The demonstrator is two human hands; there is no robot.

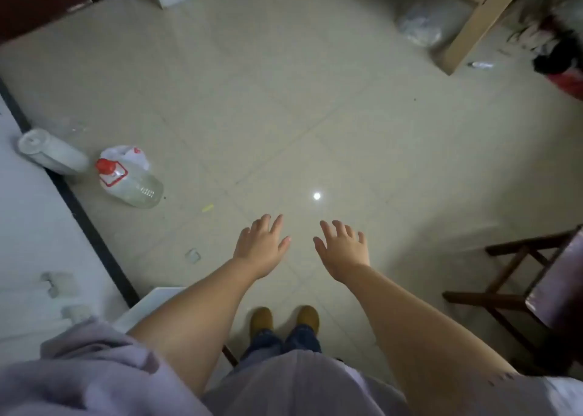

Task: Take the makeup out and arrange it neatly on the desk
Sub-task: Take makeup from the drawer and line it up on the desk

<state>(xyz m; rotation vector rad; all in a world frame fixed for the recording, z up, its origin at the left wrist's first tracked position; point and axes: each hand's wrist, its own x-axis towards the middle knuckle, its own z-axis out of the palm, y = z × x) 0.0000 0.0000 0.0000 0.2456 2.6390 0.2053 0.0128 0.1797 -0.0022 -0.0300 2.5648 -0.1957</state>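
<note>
I stand on a tiled floor and look down at my feet. My left hand [261, 245] is stretched out in front of me, palm down, fingers straight and spread, holding nothing. My right hand [344, 248] hangs beside it the same way, fingers spread and empty. The two hands are a short gap apart above the bare floor. No makeup and no makeup bag show in this view. A wooden desk leg [479, 24] and part of a desk stand at the far upper right.
A clear plastic jug with a red cap [129, 184] lies on the floor at left, beside a white plastic bag [127, 154] and a white cylinder [52, 150]. A white wall with a black skirting [79, 207] runs along the left. A dark wooden chair [536, 289] stands at right.
</note>
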